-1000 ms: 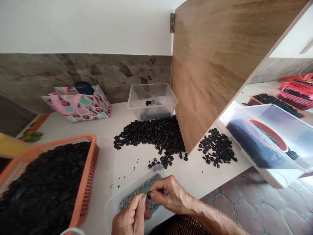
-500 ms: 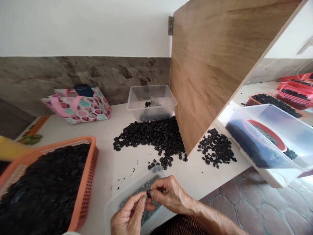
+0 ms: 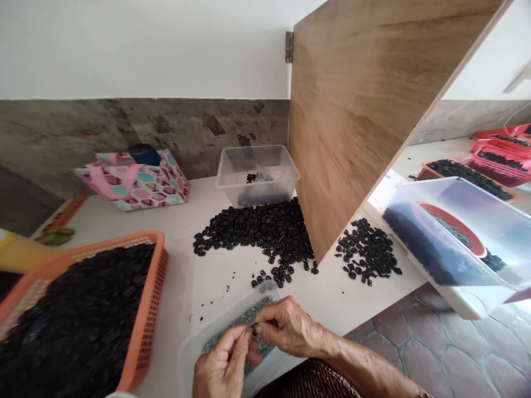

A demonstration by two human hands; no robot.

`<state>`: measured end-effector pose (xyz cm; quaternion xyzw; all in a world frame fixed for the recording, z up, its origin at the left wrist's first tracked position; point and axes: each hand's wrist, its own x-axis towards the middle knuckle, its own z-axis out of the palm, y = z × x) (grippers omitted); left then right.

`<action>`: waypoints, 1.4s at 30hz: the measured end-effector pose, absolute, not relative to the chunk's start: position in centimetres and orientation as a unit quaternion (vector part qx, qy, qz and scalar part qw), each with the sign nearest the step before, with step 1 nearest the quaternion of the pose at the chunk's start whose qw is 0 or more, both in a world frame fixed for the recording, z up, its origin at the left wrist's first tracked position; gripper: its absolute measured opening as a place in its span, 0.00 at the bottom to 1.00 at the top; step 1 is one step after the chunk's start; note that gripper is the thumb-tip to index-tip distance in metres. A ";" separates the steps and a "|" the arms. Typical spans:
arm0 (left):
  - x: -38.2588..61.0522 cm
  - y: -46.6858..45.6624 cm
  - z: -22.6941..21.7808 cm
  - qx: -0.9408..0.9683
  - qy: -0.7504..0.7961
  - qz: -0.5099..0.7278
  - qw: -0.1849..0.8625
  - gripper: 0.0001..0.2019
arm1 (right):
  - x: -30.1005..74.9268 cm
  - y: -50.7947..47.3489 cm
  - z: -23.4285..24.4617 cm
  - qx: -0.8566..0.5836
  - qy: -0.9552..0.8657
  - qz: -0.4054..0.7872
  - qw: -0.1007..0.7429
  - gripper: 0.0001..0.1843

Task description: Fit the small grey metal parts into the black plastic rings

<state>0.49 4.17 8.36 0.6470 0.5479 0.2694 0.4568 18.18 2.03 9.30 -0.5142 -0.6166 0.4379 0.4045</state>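
Note:
My left hand (image 3: 222,365) and my right hand (image 3: 286,327) meet at the bottom centre, fingertips pinched together on a small black plastic piece (image 3: 252,330). They hover over a clear shallow tray (image 3: 194,345) that holds small grey parts (image 3: 249,319). Just beyond the tray a heap of black plastic pieces (image 3: 257,228) lies loose on the white table (image 3: 199,276). An orange basket (image 3: 145,309) full of black pieces sits at the left.
A clear tub (image 3: 258,174) stands at the back by the wall, a patterned pink bag (image 3: 135,181) to its left. A wooden panel (image 3: 365,99) divides the table; beyond it lie more black pieces (image 3: 367,251), a clear bin (image 3: 456,237) and red baskets (image 3: 504,157).
My hands stay pinched together over the tray, with only slight finger movement. The view has shifted a little.

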 end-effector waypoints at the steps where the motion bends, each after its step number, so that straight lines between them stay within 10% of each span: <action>1: 0.7 4.2 8.6 0.639 0.549 0.273 0.465 0.17 | 18.2 2.1 9.1 -0.523 -0.595 0.452 0.410 0.09; 9: 0.9 4.5 9.3 0.584 0.565 0.309 0.494 0.27 | 18.2 2.3 8.3 -0.531 -0.501 0.507 0.458 0.09; 16: 2.3 12.2 9.5 0.750 0.597 0.197 0.207 0.23 | 18.8 2.6 7.2 -0.522 -0.452 0.535 0.486 0.12; 28: 14.1 21.7 6.0 0.888 0.437 -0.010 0.143 0.15 | 20.5 1.7 6.5 -0.557 -0.436 0.494 0.506 0.10; 42: 12.8 21.0 7.1 0.749 0.539 0.142 0.360 0.12 | 21.5 2.0 7.2 -0.555 -0.423 0.483 0.530 0.16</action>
